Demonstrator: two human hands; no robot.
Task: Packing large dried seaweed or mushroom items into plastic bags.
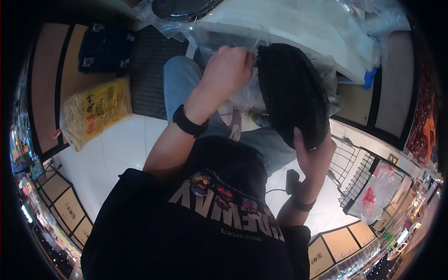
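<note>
A thick, dark round cake, apparently dried seaweed (292,91), is tilted on edge above my lap. My right hand (316,150) grips its lower end, thumb on the near face and fingers behind. Close to its upper left edge, my left hand (231,64) is curled with the knuckles up. The left fingertips are hidden, so I cannot tell whether they pinch the edge or some film. Clear plastic bagging (245,91) hangs behind and below the cake. Another dark round cake (185,8) lies in clear film on the white table (280,17).
A yellow printed bag (101,108) of dried sticks stands at left, beside a dark blue wheeled case (105,49). A black wire cart (364,182) holding a plastic bag is at right. Crumpled clear plastic (388,24) covers the table's right end. A blue scrap (369,78) hangs there.
</note>
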